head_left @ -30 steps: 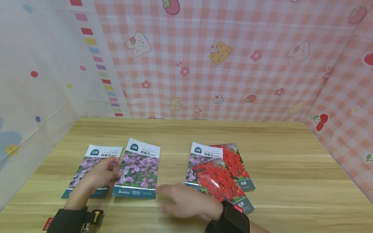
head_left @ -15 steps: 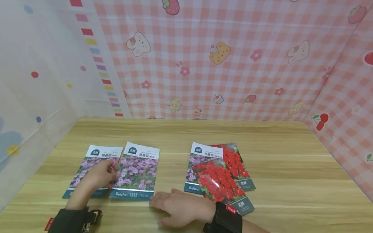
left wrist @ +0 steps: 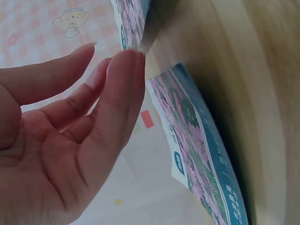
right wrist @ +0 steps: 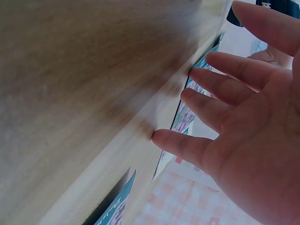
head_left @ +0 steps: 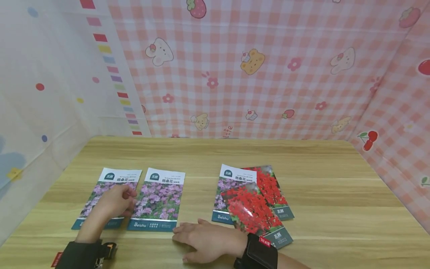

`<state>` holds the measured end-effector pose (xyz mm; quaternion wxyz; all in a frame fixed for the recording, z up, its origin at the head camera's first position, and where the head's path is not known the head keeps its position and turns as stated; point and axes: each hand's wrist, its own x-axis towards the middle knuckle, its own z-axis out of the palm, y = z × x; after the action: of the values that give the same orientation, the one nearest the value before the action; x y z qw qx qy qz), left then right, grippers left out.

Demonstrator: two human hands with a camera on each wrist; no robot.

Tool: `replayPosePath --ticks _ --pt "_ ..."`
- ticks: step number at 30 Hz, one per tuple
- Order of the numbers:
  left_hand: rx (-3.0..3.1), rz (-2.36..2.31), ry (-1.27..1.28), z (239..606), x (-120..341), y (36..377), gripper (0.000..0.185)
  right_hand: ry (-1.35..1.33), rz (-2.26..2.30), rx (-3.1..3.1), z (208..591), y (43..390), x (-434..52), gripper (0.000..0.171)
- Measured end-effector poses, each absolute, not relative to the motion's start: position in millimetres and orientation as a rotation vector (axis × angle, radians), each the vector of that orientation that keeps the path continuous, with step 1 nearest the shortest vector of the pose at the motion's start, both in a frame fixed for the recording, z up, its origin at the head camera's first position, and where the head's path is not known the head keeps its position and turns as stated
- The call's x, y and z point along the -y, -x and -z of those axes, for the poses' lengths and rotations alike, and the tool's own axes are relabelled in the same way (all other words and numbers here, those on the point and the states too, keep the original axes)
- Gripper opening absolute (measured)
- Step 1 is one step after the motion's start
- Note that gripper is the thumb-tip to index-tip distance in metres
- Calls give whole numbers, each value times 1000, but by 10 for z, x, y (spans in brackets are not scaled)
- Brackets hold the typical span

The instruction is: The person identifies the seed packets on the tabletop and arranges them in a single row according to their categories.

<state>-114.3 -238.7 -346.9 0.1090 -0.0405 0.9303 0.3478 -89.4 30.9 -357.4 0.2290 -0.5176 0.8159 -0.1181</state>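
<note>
Two seed packets with purple flowers lie side by side at the left in the head view. My left hand (head_left: 117,201) is over the left seed packet (head_left: 95,198), covering part of it, with its fingertips right at the left edge of the second purple-flower seed packet (head_left: 158,200). In the left wrist view that hand's fingers (left wrist: 124,89) are nearly straight and the thumb stands apart. Palm down, my right hand (head_left: 209,241) has its straight fingertips by the second packet's lower right corner. Its fingers (right wrist: 206,110) are spread in the right wrist view.
To the right, another purple-flower packet (head_left: 221,216) is partly covered by a red-flower packet (head_left: 252,209). A second red-flower packet (head_left: 268,186) lies behind them. The wooden table (head_left: 329,186) meets a pink checked cloth (head_left: 218,74) at the back.
The second purple-flower packet has shifted toward me and turned nearly square, beside the left packet. My right hand has moved slightly left and nearer. The left hand has barely moved.
</note>
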Motion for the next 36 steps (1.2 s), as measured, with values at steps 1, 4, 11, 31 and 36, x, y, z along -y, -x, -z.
replayPosePath --ticks 1,4,11,31,36 --pt "-2752 -999 99 3466 2387 1143 14 1424 326 -2246 3573 894 -311 51" --pt "-2800 -919 1 3456 2385 1146 18 1426 323 -2246 3573 898 -313 51" --pt "-2775 -755 -383 3454 2356 1124 44 1442 329 -2243 3583 914 -316 51" --pt "-2570 -737 -474 3489 2337 1049 68 1429 330 -2247 3573 915 -287 51" --pt "-2571 -747 -459 3478 2339 1047 67 1433 327 -2244 3574 920 -284 51"
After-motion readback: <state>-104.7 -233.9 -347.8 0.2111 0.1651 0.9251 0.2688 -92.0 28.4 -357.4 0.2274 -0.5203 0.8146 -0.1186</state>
